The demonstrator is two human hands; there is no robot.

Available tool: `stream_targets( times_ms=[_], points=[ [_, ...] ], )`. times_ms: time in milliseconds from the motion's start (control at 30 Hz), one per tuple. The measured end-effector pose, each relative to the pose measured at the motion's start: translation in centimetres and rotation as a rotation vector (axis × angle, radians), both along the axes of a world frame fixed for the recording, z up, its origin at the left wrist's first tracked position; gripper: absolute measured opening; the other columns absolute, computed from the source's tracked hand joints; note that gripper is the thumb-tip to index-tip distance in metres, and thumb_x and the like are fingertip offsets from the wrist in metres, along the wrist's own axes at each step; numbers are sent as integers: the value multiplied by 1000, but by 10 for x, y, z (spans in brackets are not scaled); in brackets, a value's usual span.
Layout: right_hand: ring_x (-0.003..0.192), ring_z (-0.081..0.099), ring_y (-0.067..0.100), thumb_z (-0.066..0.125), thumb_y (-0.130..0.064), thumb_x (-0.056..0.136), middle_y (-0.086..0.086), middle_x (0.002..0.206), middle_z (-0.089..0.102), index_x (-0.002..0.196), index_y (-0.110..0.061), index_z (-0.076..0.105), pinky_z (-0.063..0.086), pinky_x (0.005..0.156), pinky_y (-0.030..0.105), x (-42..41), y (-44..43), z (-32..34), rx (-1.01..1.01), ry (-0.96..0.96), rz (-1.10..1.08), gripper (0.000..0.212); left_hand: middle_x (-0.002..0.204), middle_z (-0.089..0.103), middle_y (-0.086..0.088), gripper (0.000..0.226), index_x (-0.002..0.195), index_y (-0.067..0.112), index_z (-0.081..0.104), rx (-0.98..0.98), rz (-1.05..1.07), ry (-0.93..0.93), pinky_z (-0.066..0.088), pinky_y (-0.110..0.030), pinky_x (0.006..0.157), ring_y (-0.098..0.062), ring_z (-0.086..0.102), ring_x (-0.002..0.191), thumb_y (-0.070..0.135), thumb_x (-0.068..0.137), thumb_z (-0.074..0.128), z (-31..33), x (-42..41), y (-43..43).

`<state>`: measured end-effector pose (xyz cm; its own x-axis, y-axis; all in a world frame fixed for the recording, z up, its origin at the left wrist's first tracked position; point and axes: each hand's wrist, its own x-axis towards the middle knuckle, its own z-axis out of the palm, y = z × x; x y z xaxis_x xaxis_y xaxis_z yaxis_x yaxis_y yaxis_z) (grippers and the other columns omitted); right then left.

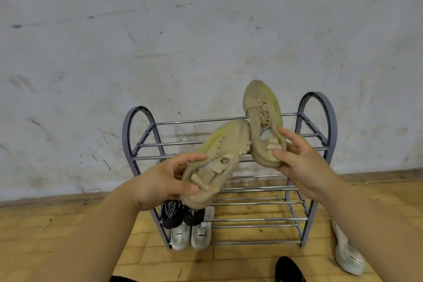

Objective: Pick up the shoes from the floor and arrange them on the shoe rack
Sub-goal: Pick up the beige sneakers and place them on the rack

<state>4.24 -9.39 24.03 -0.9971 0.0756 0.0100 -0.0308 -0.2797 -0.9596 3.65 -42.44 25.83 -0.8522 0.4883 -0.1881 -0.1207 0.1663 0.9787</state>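
Hands: our left hand (160, 181) and right hand (302, 162) each clasp a beige shoe's heel.
Shoes: left-hand shoe (219, 155), right-hand shoe (263, 119), toes pointing away from us.
Rack: shoe rack (183, 122) just beyond both hands.

I see matt knit cloth shoes (219, 155), a rack (229, 119) with shiny metal rods, a scuffed wall (160, 30), and a wooden floor (68, 224).
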Motion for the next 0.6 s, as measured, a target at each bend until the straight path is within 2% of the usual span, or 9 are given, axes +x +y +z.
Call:
stream_targets(
  times_ms=[100,167,267,300,367,400,500,600],
  points=[
    [119,68,26,57,8,97,6,133,69,139,-29,58,55,100,47,12,14,9,17,35,130,56,144,58,-9,72,139,29,63,-134,-151,-51,54,-48,101,-31,62,127,-5,79,82,-6,8,-16],
    [119,68,29,58,7,95,6,132,70,139,-28,58,53,102,49,21,19,12,80,13,264,56,143,58,-8,71,140,29,61,-253,-188,-88,55,-46,100,-28,64,125,-6,81,81,-11,13,-23],
    [113,71,26,60,9,92,6,131,71,138,-23,59,60,85,41,30,19,8,163,-62,485,56,141,58,-8,69,137,31,61,-385,-152,-163,57,-47,98,-29,66,121,-3,81,82,-20,18,-40],
    [114,70,26,63,9,90,7,132,70,138,-21,59,60,85,39,30,18,5,193,-93,558,57,141,57,-8,68,135,31,62,-412,-124,-196,57,-48,98,-29,66,122,-1,80,83,-22,20,-48],
    [122,66,29,71,5,86,7,137,67,141,-19,58,56,95,44,30,16,-2,268,-145,669,62,139,58,-8,67,131,32,64,-442,-62,-253,55,-46,97,-28,65,120,3,75,85,-28,23,-63],
    [123,65,29,72,3,84,7,138,67,141,-18,58,56,97,45,29,14,-5,291,-170,694,63,139,58,-8,67,130,32,64,-453,-30,-269,54,-43,94,-26,65,118,6,72,86,-31,24,-71],
    [118,68,28,67,9,88,6,134,69,137,-18,61,59,90,43,22,9,-13,308,-246,658,57,135,61,-5,67,128,34,65,-437,91,-295,52,-36,81,-22,63,112,5,71,87,-36,27,-88],
    [120,67,30,65,9,91,6,131,71,136,-21,63,58,94,47,10,0,-26,335,-299,601,53,126,64,0,72,128,34,64,-362,194,-287,50,-33,74,-19,62,105,7,65,85,-37,26,-100]
  ],
)
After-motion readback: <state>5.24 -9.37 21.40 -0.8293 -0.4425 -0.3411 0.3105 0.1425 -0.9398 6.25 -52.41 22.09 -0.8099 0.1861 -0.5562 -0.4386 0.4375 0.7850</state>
